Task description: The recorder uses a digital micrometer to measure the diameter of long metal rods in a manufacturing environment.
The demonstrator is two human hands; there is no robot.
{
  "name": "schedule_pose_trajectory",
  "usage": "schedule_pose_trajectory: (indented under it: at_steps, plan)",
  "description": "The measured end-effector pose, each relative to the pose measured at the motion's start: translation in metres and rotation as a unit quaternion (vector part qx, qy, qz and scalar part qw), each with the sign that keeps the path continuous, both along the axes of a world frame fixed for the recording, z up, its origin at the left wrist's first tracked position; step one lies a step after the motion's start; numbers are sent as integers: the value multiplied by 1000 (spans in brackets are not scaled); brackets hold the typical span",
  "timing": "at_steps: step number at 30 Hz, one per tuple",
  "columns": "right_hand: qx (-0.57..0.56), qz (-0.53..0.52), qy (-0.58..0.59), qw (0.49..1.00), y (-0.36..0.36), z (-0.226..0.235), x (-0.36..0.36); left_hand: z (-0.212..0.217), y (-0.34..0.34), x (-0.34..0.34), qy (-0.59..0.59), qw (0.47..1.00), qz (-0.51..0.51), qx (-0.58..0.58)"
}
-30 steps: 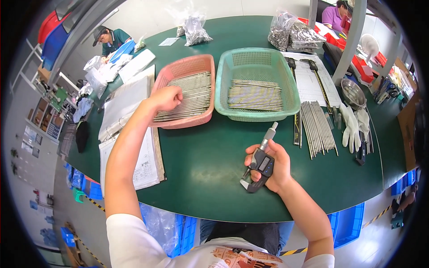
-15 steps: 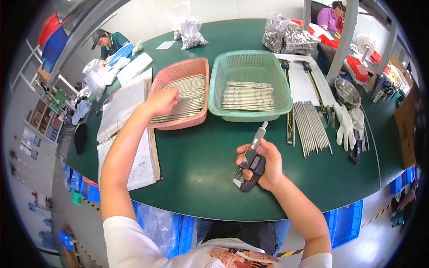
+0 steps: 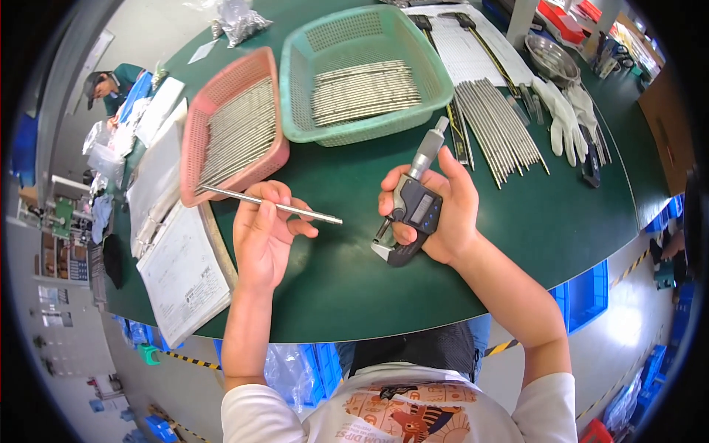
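Note:
Between the thumb and fingers of my left hand (image 3: 264, 240) is a thin metal rod (image 3: 295, 211), slanting from the pink basket's near edge toward the middle of the table. My right hand (image 3: 447, 210) wraps round a digital micrometer (image 3: 417, 209) with a grey frame and a silver thimble pointing up and away. The rod's near end stays apart from the micrometer's jaws. Many similar rods lie in rows in the pink basket (image 3: 193, 133), beyond my left hand, and in the green basket (image 3: 363, 136), beyond my right.
An open binder (image 3: 185, 269) lies at the left. Right of the green basket are calipers (image 3: 487, 48) on paper, a row of loose rods (image 3: 498, 133), white gloves (image 3: 563, 122) and a metal bowl (image 3: 552, 59). Another person (image 3: 111, 88) sits at the far left.
My left hand has come out of the pink basket toward me with a rod in it. The micrometer stays in my right hand. The view has shifted, so the baskets appear farther up and left.

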State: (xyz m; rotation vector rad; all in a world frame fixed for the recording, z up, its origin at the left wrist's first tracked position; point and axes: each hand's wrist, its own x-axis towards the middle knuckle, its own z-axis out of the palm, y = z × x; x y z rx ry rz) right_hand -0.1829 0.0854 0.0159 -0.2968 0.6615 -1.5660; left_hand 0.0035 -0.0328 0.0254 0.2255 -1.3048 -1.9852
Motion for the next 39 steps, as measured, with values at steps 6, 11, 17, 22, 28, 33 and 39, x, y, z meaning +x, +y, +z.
schedule_pose_trajectory:
  at_steps: [6,11,17,22,28,33,39]
  plan:
    - [6,5,23,1000,0,-4,0,-25,12,5,-57,996,-13,61]
    - [23,16,17,999,2,-4,1,-27,21,3,-81,994,-1,70]
    - [13,34,-25,999,4,-6,1,-26,28,-1,-90,994,-3,60]
    - [9,50,-33,998,4,-8,1,-27,32,-3,-102,994,-5,49]
    - [8,56,-35,998,6,-8,0,-27,32,-5,-104,993,-11,47]
    - [-4,48,-30,998,5,-9,1,-27,33,-6,-112,993,-11,35]
    - [-3,48,-28,998,5,-8,1,-28,33,-6,-113,993,-15,38]
